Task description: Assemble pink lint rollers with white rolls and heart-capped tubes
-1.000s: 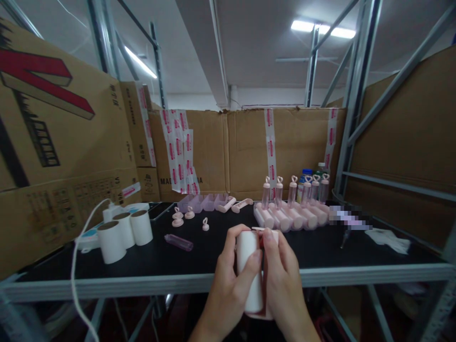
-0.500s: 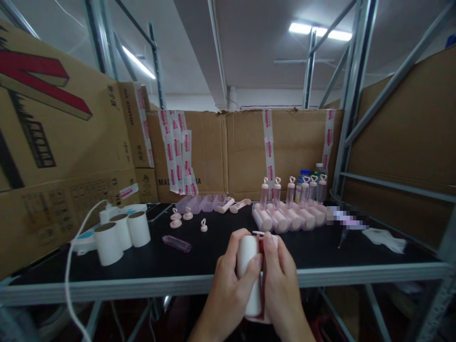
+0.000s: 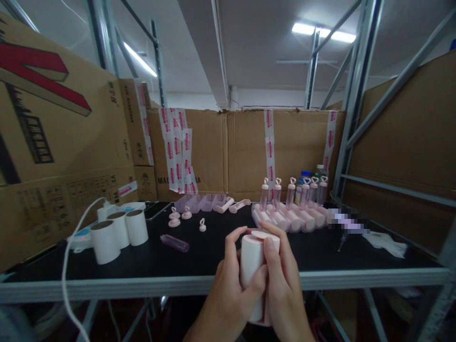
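Nearest the camera, both hands hold one white cylindrical paper roll in a pale pink plastic holder (image 3: 253,273), upright, just in front of the near edge of the black-topped desk (image 3: 199,259). Left hand (image 3: 228,297): grip closed around the roll's left side, thumb across its front. Right hand (image 3: 281,289): grip closed on the right side and the pink part, fingertips at the top rim.

Handling, judged: the roll looks light and stiff enough to hold its shape, with a smooth, possibly tacky wrap. The thin pink plastic may flex or snap if squeezed hard. Best held around the mid-body, with a fingertip on the end cap.

Change from half a second ago: the roll now sits a little higher and tilts so its flat pink top faces the camera. The thin pink piece that stuck out at its top edge no longer shows. The fingers have moved up towards the rim.

Middle of desk: a clear pink plastic tube (image 3: 174,242) lies on its side, with small pink loop-topped caps (image 3: 181,216) behind it. To the left are three upright white paper rolls (image 3: 119,230) and a white cable (image 3: 76,237).

Far side: a row of finished pink rollers lying down (image 3: 288,217), with upright pink tubes with heart-shaped tops (image 3: 292,190) behind them, against taped brown cardboard boxes (image 3: 221,152).
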The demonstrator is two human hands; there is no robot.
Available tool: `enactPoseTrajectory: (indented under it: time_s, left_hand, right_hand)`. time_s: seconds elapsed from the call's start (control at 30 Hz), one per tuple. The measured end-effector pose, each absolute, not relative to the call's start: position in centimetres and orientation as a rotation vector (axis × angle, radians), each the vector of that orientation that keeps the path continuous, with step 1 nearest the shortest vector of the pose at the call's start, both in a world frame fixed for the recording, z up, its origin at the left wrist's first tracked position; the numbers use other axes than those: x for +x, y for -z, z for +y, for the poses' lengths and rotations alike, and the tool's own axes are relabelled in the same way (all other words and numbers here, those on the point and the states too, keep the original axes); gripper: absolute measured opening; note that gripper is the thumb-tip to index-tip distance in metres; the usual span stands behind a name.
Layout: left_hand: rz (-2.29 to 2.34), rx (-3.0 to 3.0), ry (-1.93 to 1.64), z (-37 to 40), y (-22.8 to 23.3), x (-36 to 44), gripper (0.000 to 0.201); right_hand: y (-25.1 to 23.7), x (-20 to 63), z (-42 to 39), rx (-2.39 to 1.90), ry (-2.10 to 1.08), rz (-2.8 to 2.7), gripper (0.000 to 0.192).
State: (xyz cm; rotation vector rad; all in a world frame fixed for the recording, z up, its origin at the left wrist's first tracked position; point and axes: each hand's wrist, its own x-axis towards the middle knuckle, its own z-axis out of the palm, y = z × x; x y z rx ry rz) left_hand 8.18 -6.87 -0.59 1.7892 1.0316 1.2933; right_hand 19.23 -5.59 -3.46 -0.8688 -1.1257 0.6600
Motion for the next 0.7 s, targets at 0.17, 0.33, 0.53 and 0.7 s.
enactPoseTrajectory:
  time_s: [0.17,0.33,0.53,0.7]
  left_hand:
    - [0.937,1.951,-1.181,-6.3,0.8,7.1,0.051]
    - [0.831,1.874,-1.288,-4.8,2.0,6.6,0.059]
    - [0.636,1.338,-1.523,-3.0,2.5,6.5,0.049]
    - [0.668,0.818,-1.776,-1.6,0.9,2.2,0.053]
  right_hand:
    - [4.5,19.5,-5.1,-0.794,-0.668,-1.177,0.048]
    - [4.0,18.9,-5.0,-0.759,-0.650,-1.097,0.044]
    - [1.8,15.6,-2.7,-0.668,-0.646,-1.266,0.047]
    - [-0.4,12.9,3.4,-0.700,-0.640,-1.420,0.055]
